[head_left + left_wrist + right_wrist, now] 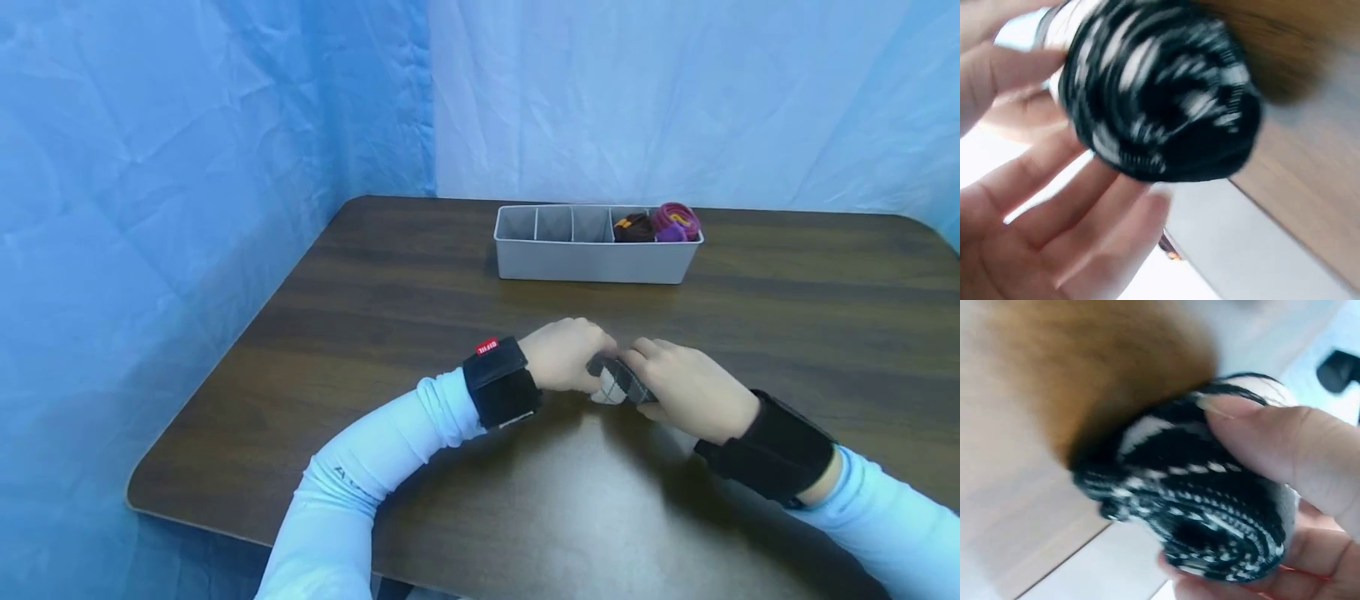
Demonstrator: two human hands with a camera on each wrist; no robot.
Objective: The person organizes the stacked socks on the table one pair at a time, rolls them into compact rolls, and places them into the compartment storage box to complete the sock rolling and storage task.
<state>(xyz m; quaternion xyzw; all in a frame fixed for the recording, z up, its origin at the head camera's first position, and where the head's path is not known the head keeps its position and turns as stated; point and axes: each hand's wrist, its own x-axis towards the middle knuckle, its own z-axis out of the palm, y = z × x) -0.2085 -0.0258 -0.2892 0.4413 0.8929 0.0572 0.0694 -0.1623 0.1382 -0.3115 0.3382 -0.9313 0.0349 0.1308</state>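
Note:
A rolled-up sock (611,388), dark grey and white with a check of thin lines, is held between both hands over the middle of the table. My left hand (566,354) grips one end of the roll. In the left wrist view the spiral end of the sock (1166,94) faces the camera, thumb and fingers around its side. My right hand (686,387) holds the other end. The right wrist view shows that thumb pressed on top of the sock (1197,481) and the fingers beneath it.
A long grey divided box (592,262) stands behind the hands near the table's far edge. Its right compartments hold a dark brown bundle (633,228) and a pink-purple roll (677,218). Blue sheets (225,167) hang around the brown wooden table (360,300).

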